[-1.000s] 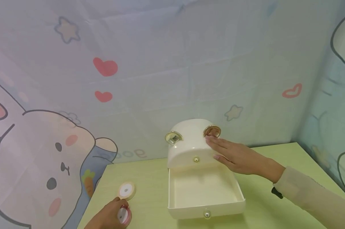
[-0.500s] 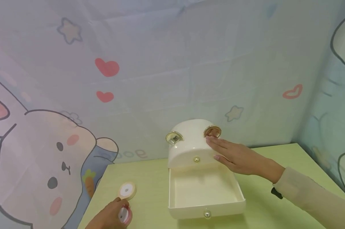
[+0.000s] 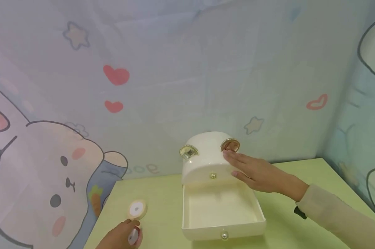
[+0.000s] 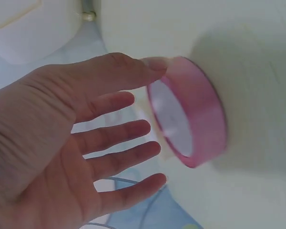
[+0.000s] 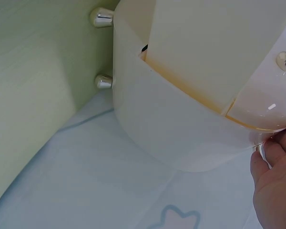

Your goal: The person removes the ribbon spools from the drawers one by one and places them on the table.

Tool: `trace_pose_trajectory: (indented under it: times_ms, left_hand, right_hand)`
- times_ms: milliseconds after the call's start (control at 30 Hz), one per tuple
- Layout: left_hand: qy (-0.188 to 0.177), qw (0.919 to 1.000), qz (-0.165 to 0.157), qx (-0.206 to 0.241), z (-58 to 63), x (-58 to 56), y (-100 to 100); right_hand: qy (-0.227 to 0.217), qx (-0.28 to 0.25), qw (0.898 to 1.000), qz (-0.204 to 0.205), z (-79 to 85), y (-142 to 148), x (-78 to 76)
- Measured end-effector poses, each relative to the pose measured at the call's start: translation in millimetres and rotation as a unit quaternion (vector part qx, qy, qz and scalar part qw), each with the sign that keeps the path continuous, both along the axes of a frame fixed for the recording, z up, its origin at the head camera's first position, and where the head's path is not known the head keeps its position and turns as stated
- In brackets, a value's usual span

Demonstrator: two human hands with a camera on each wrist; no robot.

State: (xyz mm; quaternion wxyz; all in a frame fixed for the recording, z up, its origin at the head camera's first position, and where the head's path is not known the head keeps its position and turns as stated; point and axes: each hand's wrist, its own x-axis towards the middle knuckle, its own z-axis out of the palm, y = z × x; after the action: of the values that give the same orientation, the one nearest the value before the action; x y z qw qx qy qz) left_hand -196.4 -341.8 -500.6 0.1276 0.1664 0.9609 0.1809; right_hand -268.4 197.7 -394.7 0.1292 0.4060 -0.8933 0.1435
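In the head view my left hand is at the lower left over a pink ribbon roll with a white face. The left wrist view shows the thumb touching the rim of the pink ribbon roll, the other fingers spread and apart from it. My right hand rests with extended fingers against the right gold-rimmed ear of a cream drawer box. Its lower drawer is pulled out with nothing inside. Fingers of the right hand show at the box's edge in the right wrist view.
A pale cream ribbon roll lies just beyond the pink one. The yellow-green table meets a printed cloth backdrop behind the box. Round knobs sit on the front, the drawer knob nearest to me.
My left hand has shifted slightly right over the pink ribbon roll. The right hand stays against the ear, and the drawer is unchanged.
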Motion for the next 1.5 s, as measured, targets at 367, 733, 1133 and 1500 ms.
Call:
trace_pose_trajectory:
  times_ms: [367,733,1133,1500]
  left_hand:
    - [0.17,0.9787,-0.011,-0.115,40.9,22.0,60.8]
    - [0.354,0.9332,0.003,-0.061,64.6,36.8,111.0]
    - [0.565,0.8217,-0.06,0.044,79.1,41.2,157.7]
    - [0.628,0.7659,-0.112,0.084,94.5,44.6,217.1]
  right_hand:
    - [-0.011,-0.003,1.0,-0.009,-0.2,5.8,4.0]
    - [-0.007,-0.01,1.0,-0.012,-2.8,10.0,8.0]
    - [-0.001,0.0,1.0,-0.008,-0.5,7.6,4.6]
    - [0.011,-0.005,1.0,-0.008,4.0,7.0,-0.2]
